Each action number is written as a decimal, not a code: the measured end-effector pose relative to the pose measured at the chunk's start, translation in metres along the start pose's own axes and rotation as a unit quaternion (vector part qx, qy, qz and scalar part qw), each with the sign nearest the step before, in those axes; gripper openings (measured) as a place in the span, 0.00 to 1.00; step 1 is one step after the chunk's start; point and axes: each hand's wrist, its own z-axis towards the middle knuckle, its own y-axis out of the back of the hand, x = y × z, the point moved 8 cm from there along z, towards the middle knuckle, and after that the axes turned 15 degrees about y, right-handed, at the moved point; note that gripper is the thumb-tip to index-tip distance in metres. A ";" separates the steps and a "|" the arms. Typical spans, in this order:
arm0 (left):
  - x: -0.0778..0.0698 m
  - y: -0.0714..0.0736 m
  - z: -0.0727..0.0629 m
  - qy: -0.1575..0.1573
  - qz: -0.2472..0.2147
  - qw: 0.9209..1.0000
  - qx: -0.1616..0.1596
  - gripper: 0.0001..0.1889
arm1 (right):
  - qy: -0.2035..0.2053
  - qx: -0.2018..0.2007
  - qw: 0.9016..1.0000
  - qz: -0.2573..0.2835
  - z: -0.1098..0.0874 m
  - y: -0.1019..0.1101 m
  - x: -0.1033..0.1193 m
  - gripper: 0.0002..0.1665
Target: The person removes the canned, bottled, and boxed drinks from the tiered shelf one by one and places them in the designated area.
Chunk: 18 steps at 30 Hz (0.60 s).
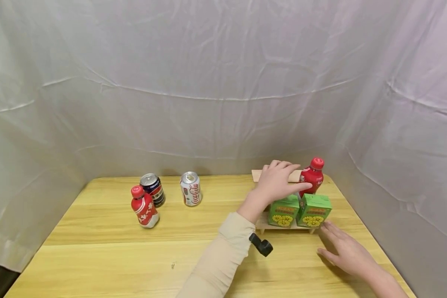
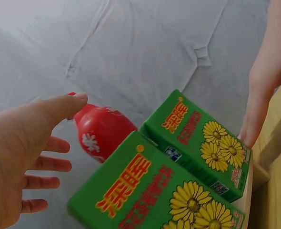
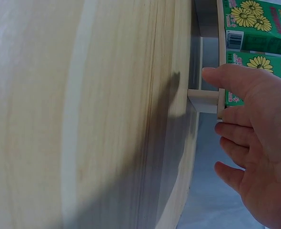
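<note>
Two green drink cartons with yellow flowers, a left one and a right one, stand side by side on a low wooden rack. Behind them rises a red bottle with a red cap. My left hand hovers over the rack behind the left carton, fingers spread; its thumb overlaps the bottle's cap in the left wrist view, and contact cannot be told. Beside the rack's front right corner is my right hand, its fingers loosely extended at the rack's side and gripping nothing.
On the left of the wooden table stand another red bottle, a dark can behind it, and a white Coca-Cola can. Pale cloth hangs round the back and sides. The rack's rear board is raised.
</note>
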 end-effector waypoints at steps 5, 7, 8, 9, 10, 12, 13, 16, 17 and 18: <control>-0.008 -0.008 0.010 0.023 0.021 1.000 -0.001 0.39 | 0.000 0.003 1.000 0.002 0.000 0.000 -0.001 0.42; -0.010 -0.009 0.013 0.030 0.022 0.999 -0.001 0.39 | -0.001 0.004 1.000 0.002 0.001 0.000 -0.001 0.41; -0.012 -0.009 0.014 0.032 0.022 0.999 -0.001 0.39 | -0.001 0.005 1.000 0.002 0.001 0.000 -0.001 0.41; -0.014 -0.009 0.015 0.034 0.024 0.999 -0.001 0.38 | -0.001 0.006 1.000 0.002 0.001 0.000 -0.001 0.42; -0.016 -0.009 0.016 0.035 0.026 0.999 0.000 0.38 | -0.001 0.006 1.000 0.002 0.001 0.000 -0.001 0.42; -0.020 -0.010 0.017 0.037 0.031 0.999 0.002 0.37 | -0.002 0.007 1.000 0.003 0.000 0.001 -0.001 0.42; -0.022 -0.011 0.018 0.038 0.033 0.999 0.002 0.36 | -0.002 0.008 1.000 0.003 0.000 0.001 -0.001 0.42; -0.026 -0.014 0.019 0.044 0.038 0.998 0.006 0.36 | -0.003 0.008 1.000 0.005 0.000 0.000 -0.001 0.42; -0.026 -0.015 0.019 0.045 0.041 0.998 0.006 0.36 | -0.003 0.009 1.000 0.006 0.000 0.000 -0.001 0.42; -0.027 -0.016 0.019 0.046 0.043 0.998 0.005 0.36 | -0.003 0.009 1.000 0.006 0.000 0.000 0.000 0.42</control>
